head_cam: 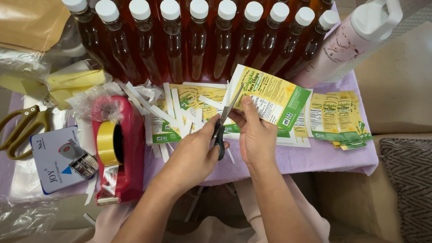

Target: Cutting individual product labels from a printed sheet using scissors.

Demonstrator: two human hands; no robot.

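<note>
My left hand [192,156] grips a pair of black-handled scissors [221,130], blades pointing up and open against the left edge of a yellow and green printed label [273,98]. My right hand [257,138] holds that label by its lower edge, thumb on its face. Both hands hover over the lilac-covered table [322,157]. Under them lie uncut label sheets and several white trimmed paper strips [167,112]. A stack of cut labels [338,119] lies to the right of the held label.
Two rows of amber-filled bottles with white caps [197,41] stand at the back. A pink bottle [353,39] leans at the right. On the left are a red tape dispenser [114,149], olive-handled scissors [20,130], a small box [59,157] and plastic bags. A beige seat [412,81] is on the right.
</note>
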